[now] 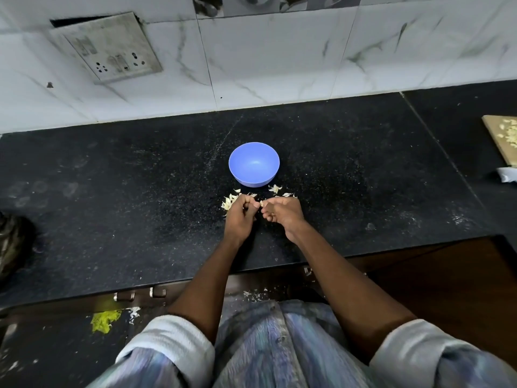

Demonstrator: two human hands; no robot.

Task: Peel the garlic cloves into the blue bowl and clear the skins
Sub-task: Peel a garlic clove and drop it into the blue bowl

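A blue bowl (254,163) stands on the black counter (140,191), and I see nothing inside it. Just in front of it my left hand (240,217) and my right hand (282,212) meet, fingers curled. A small pale garlic clove (261,203) shows between the fingertips, pinched by my right hand; what my left fingers hold is hidden. Loose garlic skins (228,203) lie by my left hand, and more skins (275,189) lie beyond my right hand, close to the bowl.
A wooden board (500,141) with pale pieces on it lies at the right edge, a white scrap (507,177) beside it. A dark object (14,242) sits at the left edge. The tiled wall with a switch plate (106,49) is behind.
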